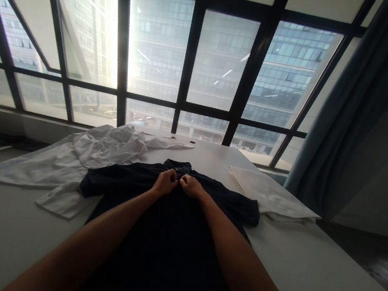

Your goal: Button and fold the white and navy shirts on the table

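Observation:
A dark navy short-sleeved shirt [121, 180] lies spread on the white table, its collar at the far end and a sleeve out to each side. Just below the collar, my left hand [165, 182] is closed on the left side of the shirt's front opening. Close beside it, my right hand [191, 186] pinches the right side of the opening. The fingertips of both hands nearly meet at the middle of the shirt. Whether a button sits between them is too small to make out. The lower part of the shirt is very dark between my forearms.
A crumpled white shirt [104, 148] spreads over the left of the white table [306, 270]. Folded white cloth [267, 188] lies at the right edge. Behind the table stand large black-framed windows [222, 63], with a blue curtain [349, 104] at the right.

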A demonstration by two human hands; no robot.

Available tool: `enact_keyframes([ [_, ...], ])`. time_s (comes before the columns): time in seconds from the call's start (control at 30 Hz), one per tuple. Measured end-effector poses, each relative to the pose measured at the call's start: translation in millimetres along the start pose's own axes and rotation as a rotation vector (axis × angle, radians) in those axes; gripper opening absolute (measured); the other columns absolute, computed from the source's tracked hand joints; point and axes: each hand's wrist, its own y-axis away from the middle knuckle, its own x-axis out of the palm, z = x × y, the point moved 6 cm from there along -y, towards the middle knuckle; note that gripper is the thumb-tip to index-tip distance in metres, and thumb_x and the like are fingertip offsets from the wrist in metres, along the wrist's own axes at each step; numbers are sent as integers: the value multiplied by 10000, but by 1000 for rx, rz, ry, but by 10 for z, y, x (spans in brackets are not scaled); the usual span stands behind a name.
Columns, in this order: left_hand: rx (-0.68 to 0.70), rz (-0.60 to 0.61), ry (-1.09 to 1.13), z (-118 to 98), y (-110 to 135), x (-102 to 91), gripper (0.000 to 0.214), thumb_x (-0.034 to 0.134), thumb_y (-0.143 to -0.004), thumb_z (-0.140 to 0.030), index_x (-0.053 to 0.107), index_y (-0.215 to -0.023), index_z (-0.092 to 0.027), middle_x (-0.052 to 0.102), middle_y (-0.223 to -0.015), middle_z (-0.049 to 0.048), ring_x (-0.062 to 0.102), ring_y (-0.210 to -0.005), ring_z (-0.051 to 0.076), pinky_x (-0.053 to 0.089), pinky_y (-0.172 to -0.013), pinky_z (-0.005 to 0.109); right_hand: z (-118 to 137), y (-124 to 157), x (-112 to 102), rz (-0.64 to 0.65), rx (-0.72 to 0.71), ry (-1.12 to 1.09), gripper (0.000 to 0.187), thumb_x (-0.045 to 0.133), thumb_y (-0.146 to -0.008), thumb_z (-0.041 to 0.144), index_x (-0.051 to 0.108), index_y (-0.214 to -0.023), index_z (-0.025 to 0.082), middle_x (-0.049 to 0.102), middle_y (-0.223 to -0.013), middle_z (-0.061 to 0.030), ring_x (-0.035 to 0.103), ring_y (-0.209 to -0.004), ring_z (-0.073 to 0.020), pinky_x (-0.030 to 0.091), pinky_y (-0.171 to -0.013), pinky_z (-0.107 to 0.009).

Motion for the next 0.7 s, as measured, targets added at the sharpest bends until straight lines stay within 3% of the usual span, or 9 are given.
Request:
enact_keyframes([
  [0.07, 19, 10, -137, -54, 40, -26, 21, 618, -795, -184, 632, -792, -199, 671, -793, 15, 594, -794, 181, 442, -709, 274, 18, 13, 2, -11, -7, 29, 251, 472, -945, 332, 657, -1048, 196, 713, -1040, -75, 643, -957, -209, 427, -772, -276],
  [0.13, 66, 6, -297, -115, 76, -59, 108, 624, -823, -241, 685, -909, -214, 700, -958, 54, 593, -974, 240, 455, -823, 335, 31, 39, -13, -41, -12, 80, 251, 479, -940, 341, 658, -1051, 206, 705, -1062, -77, 640, -967, -216, 432, -787, -290],
  [0.23, 138, 64, -459, -152, 102, -51, 265, 598, -861, -315, 703, -1094, -244, 647, -1240, 76, 531, -1171, 288, 419, -970, 424, 21, 84, -83, -144, -18, 171, 278, 510, -919, 358, 648, -1100, 200, 670, -1154, -97, 611, -1043, -229, 430, -871, -319],
  [0.3, 133, 157, -493, -107, 99, -7, 329, 533, -904, -351, 679, -1186, -264, 583, -1373, 61, 488, -1261, 288, 372, -1049, 459, -23, 101, -124, -194, -13, 230, 392, 512, -914, 397, 604, -1228, 181, 611, -1283, -126, 539, -1184, -249, 376, -997, -362],
  [0.37, 84, 265, -507, -25, 92, 48, 395, 457, -941, -389, 620, -1284, -277, 511, -1462, 46, 421, -1351, 287, 302, -1116, 496, -122, 93, -95, -122, 37, 270, 557, 454, -934, 479, 490, -1399, 173, 477, -1459, -138, 383, -1358, -271, 245, -1121, -438],
  [0.5, 10, 463, -514, 99, 92, 138, 498, 326, -987, -428, 422, -1456, -294, 329, -1582, 35, 254, -1466, 279, 202, -1159, 559, -329, 77, 72, 192, 166, 242, 766, 222, -945, 663, 205, -1568, 218, 114, -1642, -49, 53, -1501, -258, 22, -1179, -537],
  [0.6, 7, 557, -528, 142, 82, 160, 520, 276, -1000, -427, 346, -1497, -290, 233, -1617, 38, 176, -1491, 279, 160, -1166, 573, -361, 56, 88, 265, 193, 235, 835, 167, -911, 735, 100, -1583, 244, -2, -1648, -15, -40, -1506, -248, -25, -1178, -540],
  [0.7, 34, 601, -508, 178, 47, 164, 529, 277, -1000, -430, 332, -1507, -288, 212, -1621, 39, 155, -1496, 275, 128, -1174, 568, -370, 25, 65, 302, 216, 241, 872, 169, -888, 771, 76, -1584, 253, -26, -1647, -17, -53, -1504, -261, -25, -1175, -550],
])
